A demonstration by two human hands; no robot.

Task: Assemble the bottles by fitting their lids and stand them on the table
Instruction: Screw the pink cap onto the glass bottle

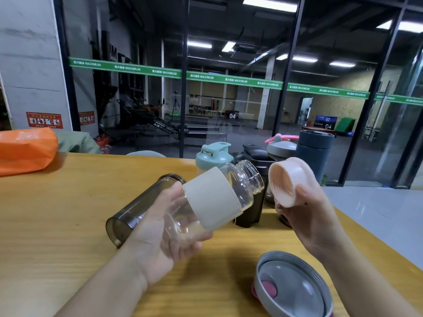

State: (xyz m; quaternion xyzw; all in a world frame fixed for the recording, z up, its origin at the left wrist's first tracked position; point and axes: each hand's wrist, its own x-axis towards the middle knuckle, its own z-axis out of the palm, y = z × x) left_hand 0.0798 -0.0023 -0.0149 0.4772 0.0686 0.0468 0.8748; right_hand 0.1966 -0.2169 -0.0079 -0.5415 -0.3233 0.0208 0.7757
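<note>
I see a clear glass bottle with a beige fabric sleeve, held above the middle of the wooden table. My left hand wraps its smooth base; its long axis tilts, its open threaded mouth aimed up-right at the pink ribbed lid pinched in my right hand. A smoky cylindrical bottle lies behind; a grey lid rests near the front edge.

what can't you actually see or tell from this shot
- Head view: the grey lid is cut off by the bottom edge.
- The dark bottle lying on the table is half hidden by the left hand and the clear bottle.
- The standing bottles behind the pink lid and right hand are partly covered.
- Red wall sign: too small to read.
</note>
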